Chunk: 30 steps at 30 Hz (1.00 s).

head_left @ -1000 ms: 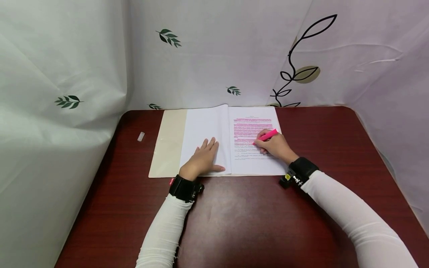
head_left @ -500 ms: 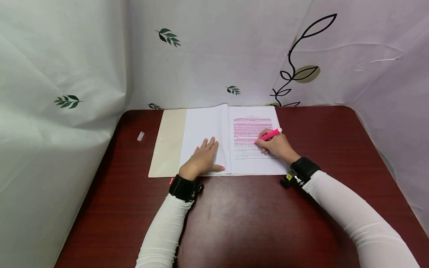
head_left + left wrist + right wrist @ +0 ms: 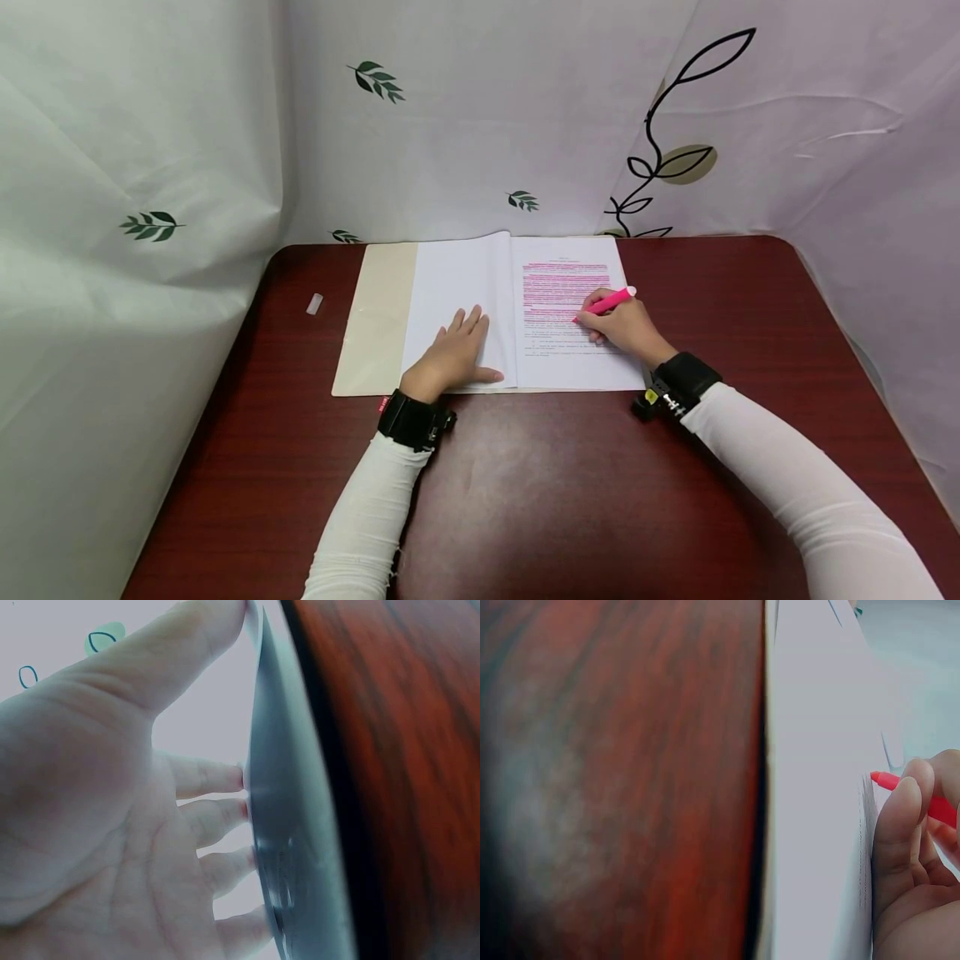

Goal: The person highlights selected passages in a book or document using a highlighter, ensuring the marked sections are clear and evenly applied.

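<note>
Pink highlighter [image 3: 617, 297] in the right hand [image 3: 626, 327], left hand [image 3: 452, 353] spread on the paper

A person in white sleeves [image 3: 780, 475] has both arms stretched over a dark red-brown table [image 3: 540, 500], where a cream folder [image 3: 375, 325] lies open near the far edge. The right hand pinches the highlighter between thumb and fingers, the barrel slanting up and to the right from the tip. That tip is at the printed page [image 3: 558, 375], the right-hand one of the pair, at the lower end of the pink lines [image 3: 558, 292]. Those lines cover the upper paragraphs, while the text below is plain black on white. From here I can't say for sure whether the tip meets the paper or sits just above it.

The left hand rests palm down on the blank page [image 3: 453, 271] beside it, fingers straight and fanned apart, pointing toward the far edge. Its thumb reaches out sideways to the right, near the page's lower edge and the fold between the two sheets.

A black band [image 3: 408, 421] circles each wrist. Off to the left of the folder, on the table, lies a small whitish piece [image 3: 315, 303]. Behind everything hangs a pale cloth [image 3: 450, 125], printed with green sprigs and a black-outlined leafy stem.
</note>
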Each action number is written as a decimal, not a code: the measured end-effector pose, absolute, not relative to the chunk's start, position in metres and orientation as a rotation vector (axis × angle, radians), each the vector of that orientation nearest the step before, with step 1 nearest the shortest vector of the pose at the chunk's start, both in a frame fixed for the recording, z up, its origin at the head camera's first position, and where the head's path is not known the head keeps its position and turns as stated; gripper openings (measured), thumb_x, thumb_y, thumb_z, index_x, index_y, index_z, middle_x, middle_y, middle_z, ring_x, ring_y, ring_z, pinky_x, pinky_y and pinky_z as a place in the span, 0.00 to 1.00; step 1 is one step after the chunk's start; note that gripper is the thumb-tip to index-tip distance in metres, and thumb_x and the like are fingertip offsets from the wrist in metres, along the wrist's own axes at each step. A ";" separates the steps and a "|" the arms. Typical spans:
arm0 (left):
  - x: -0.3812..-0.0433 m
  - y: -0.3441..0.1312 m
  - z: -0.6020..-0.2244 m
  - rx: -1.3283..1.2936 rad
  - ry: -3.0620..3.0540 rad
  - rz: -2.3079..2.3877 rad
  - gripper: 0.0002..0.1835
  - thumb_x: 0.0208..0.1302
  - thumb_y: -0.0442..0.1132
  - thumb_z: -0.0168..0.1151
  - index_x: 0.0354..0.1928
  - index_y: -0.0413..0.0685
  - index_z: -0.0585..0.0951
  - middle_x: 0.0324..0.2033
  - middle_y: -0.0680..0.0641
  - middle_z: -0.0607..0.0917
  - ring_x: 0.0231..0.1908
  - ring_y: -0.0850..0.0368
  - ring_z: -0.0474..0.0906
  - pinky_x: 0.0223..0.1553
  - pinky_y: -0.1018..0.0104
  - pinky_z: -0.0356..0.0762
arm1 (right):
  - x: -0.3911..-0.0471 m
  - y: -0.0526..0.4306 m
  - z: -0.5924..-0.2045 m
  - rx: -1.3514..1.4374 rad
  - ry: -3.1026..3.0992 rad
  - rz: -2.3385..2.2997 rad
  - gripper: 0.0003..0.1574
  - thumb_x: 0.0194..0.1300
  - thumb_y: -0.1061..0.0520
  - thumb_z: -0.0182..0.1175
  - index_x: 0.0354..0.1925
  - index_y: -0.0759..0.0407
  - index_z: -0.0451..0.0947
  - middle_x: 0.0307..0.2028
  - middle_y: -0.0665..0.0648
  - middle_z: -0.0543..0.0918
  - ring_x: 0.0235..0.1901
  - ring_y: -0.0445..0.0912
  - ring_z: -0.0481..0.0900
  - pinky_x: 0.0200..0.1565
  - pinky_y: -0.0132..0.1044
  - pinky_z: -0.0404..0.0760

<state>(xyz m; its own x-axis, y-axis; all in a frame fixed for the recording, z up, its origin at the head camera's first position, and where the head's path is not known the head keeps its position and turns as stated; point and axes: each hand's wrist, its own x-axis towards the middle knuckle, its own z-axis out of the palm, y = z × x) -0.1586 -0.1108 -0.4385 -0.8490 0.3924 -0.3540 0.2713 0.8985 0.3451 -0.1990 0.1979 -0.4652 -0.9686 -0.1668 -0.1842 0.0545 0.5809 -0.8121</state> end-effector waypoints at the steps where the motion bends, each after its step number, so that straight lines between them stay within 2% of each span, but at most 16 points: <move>1: -0.159 -0.111 -0.439 0.484 2.640 0.395 0.59 0.62 0.61 0.71 0.82 0.41 0.50 0.83 0.39 0.45 0.82 0.38 0.37 0.78 0.36 0.47 | -0.199 0.198 -0.465 -0.094 2.574 -1.334 0.14 0.68 0.51 0.69 0.44 0.58 0.78 0.21 0.55 0.81 0.20 0.44 0.79 0.25 0.30 0.78; 7: -0.159 -0.111 -0.439 0.480 2.637 0.398 0.58 0.62 0.61 0.71 0.82 0.41 0.50 0.83 0.40 0.45 0.82 0.38 0.37 0.78 0.36 0.47 | -0.199 0.199 -0.464 -0.104 2.591 -1.314 0.14 0.68 0.50 0.69 0.43 0.57 0.78 0.20 0.55 0.81 0.20 0.43 0.79 0.24 0.30 0.76; 15: -0.159 -0.111 -0.439 0.473 2.633 0.383 0.59 0.62 0.61 0.71 0.82 0.42 0.49 0.83 0.40 0.44 0.82 0.39 0.36 0.78 0.37 0.47 | -0.198 0.202 -0.465 -0.101 2.591 -1.334 0.13 0.68 0.51 0.69 0.42 0.57 0.78 0.21 0.55 0.81 0.20 0.43 0.80 0.26 0.30 0.79; 21: -0.159 -0.111 -0.439 0.475 2.637 0.385 0.59 0.62 0.61 0.72 0.82 0.42 0.50 0.83 0.40 0.45 0.82 0.39 0.37 0.78 0.37 0.47 | -0.200 0.204 -0.469 -0.118 2.607 -1.320 0.13 0.68 0.50 0.68 0.40 0.58 0.78 0.20 0.55 0.81 0.20 0.42 0.80 0.25 0.30 0.78; 30: -0.158 -0.111 -0.437 0.480 2.639 0.388 0.59 0.62 0.61 0.71 0.82 0.41 0.50 0.83 0.39 0.45 0.82 0.38 0.37 0.78 0.36 0.47 | -0.198 0.208 -0.467 -0.079 2.586 -1.337 0.14 0.68 0.50 0.69 0.42 0.58 0.79 0.21 0.56 0.82 0.20 0.43 0.80 0.26 0.29 0.80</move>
<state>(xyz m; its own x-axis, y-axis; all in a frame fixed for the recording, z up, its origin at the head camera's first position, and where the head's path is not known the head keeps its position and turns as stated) -0.1584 -0.1106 -0.4375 -0.8486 0.3889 -0.3586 0.2691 0.9010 0.3402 -0.1984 0.2077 -0.4666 -0.9725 -0.1517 -0.1769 0.0567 0.5824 -0.8109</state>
